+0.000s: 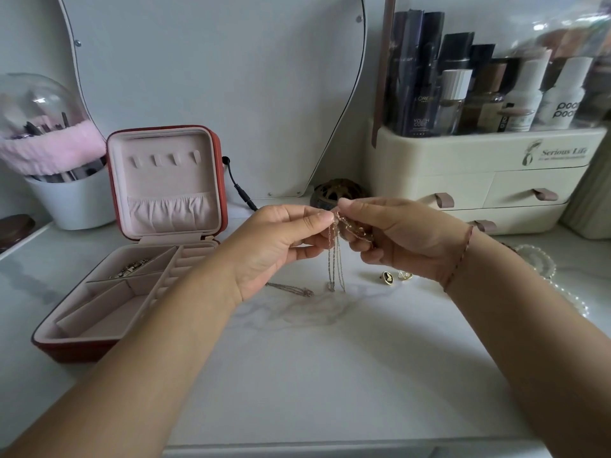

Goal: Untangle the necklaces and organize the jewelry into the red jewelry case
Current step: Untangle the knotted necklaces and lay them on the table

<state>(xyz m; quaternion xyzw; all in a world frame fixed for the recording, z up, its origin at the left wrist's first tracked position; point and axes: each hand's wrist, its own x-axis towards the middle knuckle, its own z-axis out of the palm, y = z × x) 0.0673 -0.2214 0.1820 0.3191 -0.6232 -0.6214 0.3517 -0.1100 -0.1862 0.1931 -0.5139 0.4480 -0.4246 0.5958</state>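
My left hand (281, 246) and my right hand (400, 236) meet above the marble table and both pinch a tangle of thin necklaces (335, 259), whose loops hang down to the tabletop. Another chain (291, 288) lies on the table under my left wrist. The red jewelry case (43, 342) stands open at the left, lid upright, with a piece of jewelry (130, 268) in a back compartment. Two small gold pieces, a dark oval earring (386, 278) and a pale one (405, 275), lie below my right hand.
A cream cosmetics organizer (479, 173) with drawers stands at back right. A white cup of brushes (74, 200) with a pink band is at back left. A mirror leans behind. A pearl-rimmed dish (542, 259) sits at right. A dark round object (337, 191) is behind my hands.
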